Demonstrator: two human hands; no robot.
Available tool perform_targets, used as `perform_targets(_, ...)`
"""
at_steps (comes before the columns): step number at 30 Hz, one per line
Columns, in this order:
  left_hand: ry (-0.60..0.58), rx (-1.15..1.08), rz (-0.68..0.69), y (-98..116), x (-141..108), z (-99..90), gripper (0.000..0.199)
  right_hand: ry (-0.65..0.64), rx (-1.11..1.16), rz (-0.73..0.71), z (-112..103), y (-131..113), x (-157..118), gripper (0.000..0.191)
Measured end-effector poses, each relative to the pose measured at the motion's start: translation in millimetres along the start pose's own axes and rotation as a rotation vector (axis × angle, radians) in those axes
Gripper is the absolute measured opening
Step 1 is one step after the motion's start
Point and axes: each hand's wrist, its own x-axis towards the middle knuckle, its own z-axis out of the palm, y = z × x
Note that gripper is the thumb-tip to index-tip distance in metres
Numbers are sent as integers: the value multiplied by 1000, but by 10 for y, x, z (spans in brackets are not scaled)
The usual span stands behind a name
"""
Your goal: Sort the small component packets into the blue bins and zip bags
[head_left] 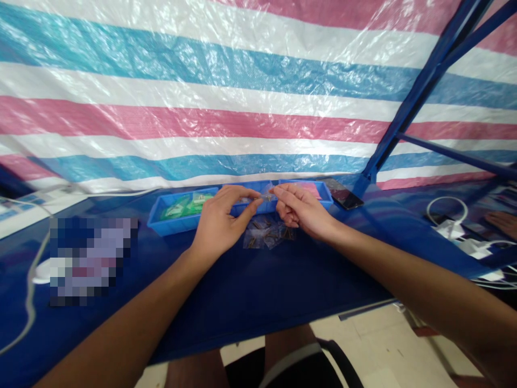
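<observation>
A small clear plastic bag (267,195) is pinched between my two hands above the blue trays. My left hand (224,215) has its thumb and fingertips closed on the bag's left edge. On the other edge, the thumb and forefinger of my right hand (302,209) grip it, with the remaining fingers curled. Just below lie several clear bags with small dark metal pieces (266,233), too small to name exactly. Green packets (188,203) fill the left blue tray (177,225). A pink item (307,188) is in the right blue tray (326,195); my hands partly cover the middle tray.
A dark phone (345,195) lies right of the trays. White chargers and cables (452,229) are at the right, near another person's hand (501,222). A blurred-out object (97,258) and a white cable (30,291) lie left. Striped sheeting (202,108) hangs behind the blue table (283,291).
</observation>
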Motion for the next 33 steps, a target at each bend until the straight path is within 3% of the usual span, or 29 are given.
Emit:
perform_targets(6, -88, -181, -222, -40, -21, 31, 40, -67, -190, -29, -21, 12, -7, 48)
perform_targets(8, -112, -177, -191, -53, -16, 23, 41, -63, -136, 11, -25, 31, 3, 46)
perform_targets(12, -154, -73, 34, -49, 2, -1, 42, -35, 46, 113, -25, 49, 23, 45)
perform_targets(15, -152, 5, 118, -53, 4, -3, 23, -38, 120, 179, -20, 39, 31, 46)
perform_targets(18, -107, 55, 91, -76, 2, -3, 17, -34, 126, 202, -17, 22, 39, 49)
perform_targets(24, -32, 229, -93, -188, 16, -55, 34, -37, 65, 157, -6, 35, 27, 51)
perform_targets(33, -124, 369, -25, -385, 41, -60, 37, -154, -60, 119, 51, 34, -28, 48)
